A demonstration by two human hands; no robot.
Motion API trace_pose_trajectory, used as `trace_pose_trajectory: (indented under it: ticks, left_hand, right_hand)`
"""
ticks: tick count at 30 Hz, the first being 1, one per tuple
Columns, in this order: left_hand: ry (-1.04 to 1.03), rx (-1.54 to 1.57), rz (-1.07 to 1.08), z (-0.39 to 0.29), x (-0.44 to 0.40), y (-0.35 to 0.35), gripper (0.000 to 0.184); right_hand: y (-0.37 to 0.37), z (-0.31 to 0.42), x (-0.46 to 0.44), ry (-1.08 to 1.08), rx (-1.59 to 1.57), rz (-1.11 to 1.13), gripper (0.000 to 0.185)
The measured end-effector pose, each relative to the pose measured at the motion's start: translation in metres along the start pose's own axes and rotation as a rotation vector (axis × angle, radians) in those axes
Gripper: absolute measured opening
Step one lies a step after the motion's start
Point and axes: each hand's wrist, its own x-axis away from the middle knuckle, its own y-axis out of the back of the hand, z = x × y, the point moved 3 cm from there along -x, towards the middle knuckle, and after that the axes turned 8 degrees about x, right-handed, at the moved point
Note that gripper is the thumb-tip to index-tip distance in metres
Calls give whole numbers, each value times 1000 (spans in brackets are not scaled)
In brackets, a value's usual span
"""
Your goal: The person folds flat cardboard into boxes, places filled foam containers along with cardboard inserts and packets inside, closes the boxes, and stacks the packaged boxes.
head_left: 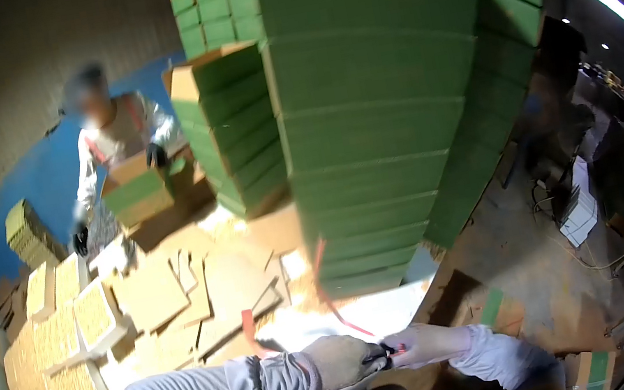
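My left hand (340, 361), in a pale glove with dark fingertips, meets my right hand (431, 343) low in the middle of the view. The fingers of both are closed around a small red and dark piece (392, 350); what it is I cannot make out. Just beyond the hands, a thin red strap (328, 296) runs down across a bright white surface (353, 311). Behind it rises a tall stack of green cartons (375, 125). Another short red strip (250, 331) stands near my left forearm.
At the left, a co-worker (119, 133) in dark gloves handles a green and brown box (138, 194). White-framed blocks (97, 316) and flat cardboard sheets (150, 294) lie on the floor. More green cartons (230, 130) stand behind. A green-striped box (590, 373) is at lower right.
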Motion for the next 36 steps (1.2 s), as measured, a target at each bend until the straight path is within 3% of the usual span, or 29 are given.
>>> trace_pose_trajectory:
  ticks: [2, 4, 6, 9, 10, 12, 13, 14, 15, 21, 24, 27, 28, 30, 31, 33, 35, 36]
  left_hand:
    - [-226, 32, -154, 35, 17, -28, 51]
    - [-253, 100, -298, 73, 40, -22, 51]
    - [109, 110, -258, 125, 49, -3, 50]
    - [309, -219, -554, 205, 30, 20, 38]
    - [336, -237, -613, 231, 9, 22, 38]
    - [299, -243, -660, 270, -41, 28, 39]
    - [264, -285, -716, 285, -70, 31, 39]
    - [231, -327, -777, 299, -101, 37, 39]
    - [238, -315, -800, 317, -134, 41, 39]
    - [410, -240, -840, 380, -250, 70, 45]
    - [565, -64, -663, 407, -250, 64, 57]
    - [614, -63, -718, 431, -216, 30, 64]
    - [636, -115, -840, 435, -198, 7, 66]
    - [740, -12, -679, 444, -143, -6, 67]
    - [728, -53, -791, 460, -121, -29, 69]
    - [846, -15, -547, 441, -57, -14, 65]
    - [752, 58, -417, 443, -30, -13, 61]
    - [669, 10, -544, 425, -18, 10, 62]
  right_hand:
    - [-18, -50, 19, 58, 116, -11, 35]
    - [-25, -114, 49, -134, 134, -102, 38]
    - [-33, -194, 84, -474, 208, -235, 42]
    - [-52, -288, 120, -834, 411, -395, 47]
    - [-51, -295, 117, -807, 440, -493, 49]
    - [-49, -302, 96, -519, 331, -732, 53]
    - [-46, -306, 69, -299, -489, -912, 52]
    - [-40, -293, 46, -210, -870, -981, 52]
    - [-34, -285, 28, -142, -1021, -1007, 51]
    - [-1, -270, -31, -92, -1128, -1045, 49]
    - [7, -273, -53, -93, -1128, -1040, 48]
    - [13, -278, -73, -42, -1117, -1018, 47]
    - [16, -281, -82, -6, -1104, -1007, 46]
    - [25, -288, -96, 80, -1052, -977, 46]
    - [29, -291, -105, 136, -1013, -961, 46]
    - [35, -291, -122, 250, -976, -927, 46]
    - [25, -280, -132, 323, -1101, -930, 52]
    - [26, -265, -139, 395, -1222, -909, 59]
